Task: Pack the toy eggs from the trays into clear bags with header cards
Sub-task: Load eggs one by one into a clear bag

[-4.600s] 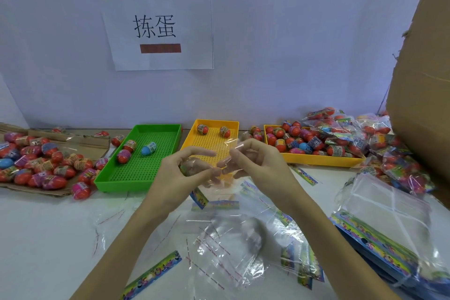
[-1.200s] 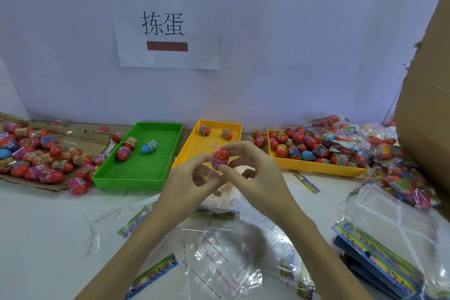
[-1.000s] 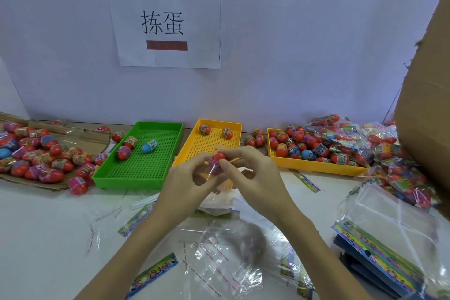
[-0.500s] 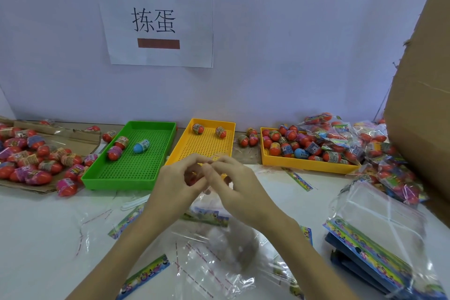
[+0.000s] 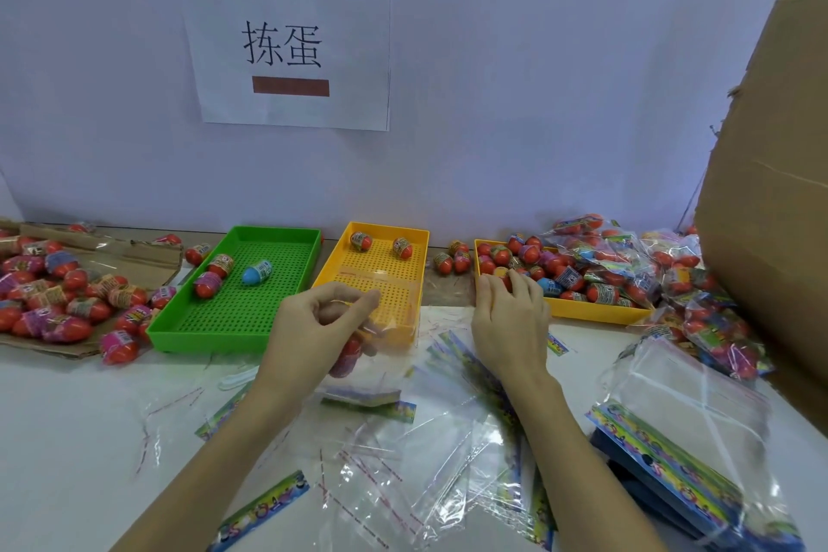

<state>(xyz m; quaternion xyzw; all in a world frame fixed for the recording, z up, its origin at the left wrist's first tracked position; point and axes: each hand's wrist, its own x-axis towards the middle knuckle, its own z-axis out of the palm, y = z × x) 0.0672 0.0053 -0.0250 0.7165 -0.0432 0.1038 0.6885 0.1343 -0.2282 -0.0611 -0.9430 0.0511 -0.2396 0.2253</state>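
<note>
Right hand [image 5: 508,318] has left the bag, fingers curling onto eggs in the right-hand yellow tray [image 5: 582,311]. Left hand [image 5: 313,327] pinches the clear bag [image 5: 372,354] mouth up, beside that tray, one egg [image 5: 347,356] inside.

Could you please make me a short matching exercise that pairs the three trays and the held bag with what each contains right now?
Things:
1. green tray
2. middle yellow tray
3. right yellow tray
4. clear bag pinched by the left hand

Contents:
A. a full heap of eggs, which the right hand reaches into
B. one red egg inside
C. two eggs at the far end
D. three eggs, one of them blue

Pairs: 1-D, 2-C, 3-A, 4-B
</note>
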